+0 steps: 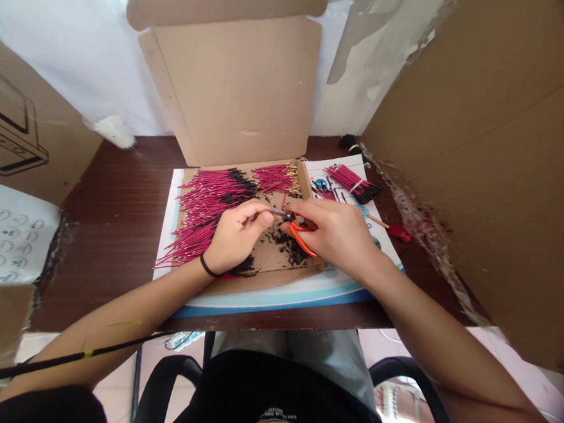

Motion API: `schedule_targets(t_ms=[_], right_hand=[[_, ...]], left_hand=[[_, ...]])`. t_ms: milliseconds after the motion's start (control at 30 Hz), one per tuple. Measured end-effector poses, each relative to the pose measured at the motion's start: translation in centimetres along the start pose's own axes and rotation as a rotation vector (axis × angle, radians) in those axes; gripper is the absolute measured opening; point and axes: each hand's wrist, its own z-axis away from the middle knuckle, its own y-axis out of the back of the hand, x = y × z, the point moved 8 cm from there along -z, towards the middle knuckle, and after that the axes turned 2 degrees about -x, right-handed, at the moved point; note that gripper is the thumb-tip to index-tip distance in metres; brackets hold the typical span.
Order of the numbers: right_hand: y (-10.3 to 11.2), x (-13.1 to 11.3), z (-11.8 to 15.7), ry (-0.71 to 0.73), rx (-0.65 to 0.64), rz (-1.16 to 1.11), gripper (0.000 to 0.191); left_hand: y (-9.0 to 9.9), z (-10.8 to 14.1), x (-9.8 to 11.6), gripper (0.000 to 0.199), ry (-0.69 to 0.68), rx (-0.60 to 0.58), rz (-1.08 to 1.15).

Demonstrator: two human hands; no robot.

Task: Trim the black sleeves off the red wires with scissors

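My left hand [235, 234] pinches a thin wire [276, 212] between thumb and fingertips, and the wire's tip reaches the jaws of the orange-handled wire cutters [301, 237]. My right hand [333, 231] grips those cutters. Under both hands lies an open cardboard box lid [232, 92], holding a large heap of magenta wires [210, 197] with black ends. A smaller bunch with gold terminals [274, 179] lies beyond my left fingers. Black clippings [284, 247] are scattered on the cardboard below the cutters.
A banded magenta-and-black wire bundle [351, 184] and a red-handled tool [399, 231] lie on a printed sheet [347, 177] to the right. Cardboard panels [479, 154] flank the dark wooden table [110, 244]. A long black cable [59, 358] crosses my left forearm.
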Motion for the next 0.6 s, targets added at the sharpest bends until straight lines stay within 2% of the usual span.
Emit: schedule_targets(t_ms=[200,367,600], right_hand=[[0.4,0.0,0.0,0.021,0.007,0.037,0.02],[-0.3,0.5,0.1,-0.008,-0.059,0.083,0.013],[0.3,1.0,0.1,-0.06,0.042,0.035,0.024]], left_hand=[[-0.3,0.0,0.2,0.029,-0.04,-0.027,-0.032],[-0.5,0.0,0.5,0.03,-0.057,-0.03,-0.057],[-0.5,0.1,0.3,0.028,-0.028,-0.033,-0.009]])
